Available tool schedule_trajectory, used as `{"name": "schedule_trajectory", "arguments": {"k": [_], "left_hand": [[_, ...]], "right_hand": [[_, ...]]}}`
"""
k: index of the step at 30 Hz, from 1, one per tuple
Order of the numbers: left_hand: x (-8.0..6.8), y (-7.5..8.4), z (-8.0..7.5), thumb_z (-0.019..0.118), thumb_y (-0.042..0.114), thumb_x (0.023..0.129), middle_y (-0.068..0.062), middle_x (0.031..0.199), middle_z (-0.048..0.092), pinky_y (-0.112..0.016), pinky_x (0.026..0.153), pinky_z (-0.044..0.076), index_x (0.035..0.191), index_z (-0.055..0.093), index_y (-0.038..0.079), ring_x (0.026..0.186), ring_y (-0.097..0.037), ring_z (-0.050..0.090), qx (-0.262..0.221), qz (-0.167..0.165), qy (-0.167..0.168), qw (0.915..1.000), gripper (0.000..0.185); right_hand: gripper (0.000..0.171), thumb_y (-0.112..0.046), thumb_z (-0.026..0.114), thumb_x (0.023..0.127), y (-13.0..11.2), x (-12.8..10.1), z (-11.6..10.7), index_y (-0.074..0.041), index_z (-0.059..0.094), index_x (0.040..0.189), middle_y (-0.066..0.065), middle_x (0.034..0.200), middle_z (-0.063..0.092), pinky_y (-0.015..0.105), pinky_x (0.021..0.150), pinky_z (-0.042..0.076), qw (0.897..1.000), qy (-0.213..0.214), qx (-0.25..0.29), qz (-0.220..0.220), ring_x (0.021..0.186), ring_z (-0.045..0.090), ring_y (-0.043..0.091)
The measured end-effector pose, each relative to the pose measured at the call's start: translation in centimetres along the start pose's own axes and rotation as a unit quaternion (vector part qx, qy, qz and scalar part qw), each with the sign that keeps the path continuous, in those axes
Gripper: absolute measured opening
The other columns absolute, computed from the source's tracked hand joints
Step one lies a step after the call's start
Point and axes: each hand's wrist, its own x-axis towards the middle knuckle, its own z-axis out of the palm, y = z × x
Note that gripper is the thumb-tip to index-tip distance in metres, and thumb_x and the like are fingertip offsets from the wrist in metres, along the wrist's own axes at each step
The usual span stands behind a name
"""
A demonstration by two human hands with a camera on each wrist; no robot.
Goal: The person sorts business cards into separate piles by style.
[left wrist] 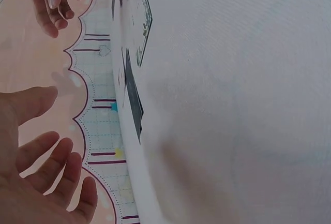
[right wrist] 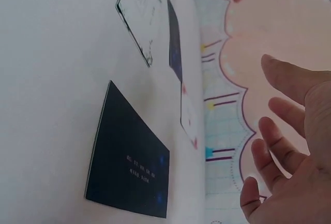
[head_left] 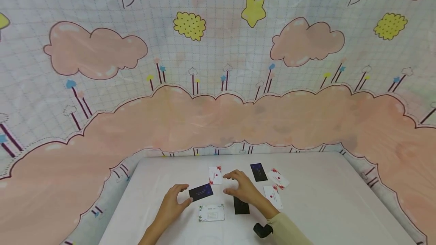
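Card (right wrist: 129,157) print too small, illegible.

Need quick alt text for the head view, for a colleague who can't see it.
Two hands hover over cards scattered on a white table: the left hand touches a dark card, and the right hand is held open above another dark card. A cartoon cloud backdrop hangs behind.

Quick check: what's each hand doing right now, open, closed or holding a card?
Left hand: open, fingers relaxed beside the dark blue card, holding nothing.
Right hand: open, fingers spread above the table, holding nothing.
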Motion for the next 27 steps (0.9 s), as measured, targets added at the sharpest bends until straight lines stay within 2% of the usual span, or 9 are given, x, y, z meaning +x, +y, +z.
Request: {"name": "schedule_trajectory", "arguments": {"k": [6,13,21,27], "left_hand": [[0.4,-0.8,0.3,0.081,0.016,0.078,-0.009,0.114,0.067,-0.05,0.092,0.047,0.12,0.065,0.005,0.106,-0.028,0.061,-0.015,-0.012,-0.007,0.9998,0.047],[1.3,-1.9,0.7,0.083,0.014,0.075,-0.01,0.108,0.067,-0.045,0.089,0.049,0.12,0.065,0.001,0.1,-0.027,0.061,-0.018,-0.018,-0.02,0.9995,0.05],[2.0,-2.4,1.6,0.084,0.017,0.073,-0.011,0.103,0.065,-0.04,0.085,0.048,0.122,0.063,-0.002,0.095,-0.023,0.059,-0.022,-0.037,-0.05,0.9978,0.057],[2.1,-2.6,1.8,0.084,0.018,0.073,-0.009,0.101,0.063,-0.04,0.084,0.047,0.123,0.063,-0.001,0.094,-0.022,0.057,-0.009,-0.051,-0.058,0.997,0.058]], "right_hand": [[0.047,-0.027,0.076,0.085,0.3,1.2,0.6,-0.014,0.063,0.128,0.006,0.121,0.061,0.047,0.094,0.048,1.0,-0.012,0.002,-0.012,0.111,0.056,0.027],[0.05,-0.027,0.077,0.085,0.6,2.8,2.0,-0.011,0.061,0.13,0.012,0.117,0.061,0.045,0.091,0.048,0.999,-0.048,0.001,-0.012,0.108,0.056,0.029],[0.049,-0.025,0.079,0.082,0.8,4.3,4.1,-0.016,0.064,0.128,0.005,0.108,0.061,0.037,0.086,0.045,0.997,-0.069,-0.016,0.014,0.1,0.054,0.021],[0.05,-0.025,0.082,0.079,0.9,5.0,5.2,-0.016,0.066,0.125,0.004,0.104,0.061,0.038,0.084,0.042,0.997,-0.072,-0.03,0.009,0.095,0.055,0.019]]}}
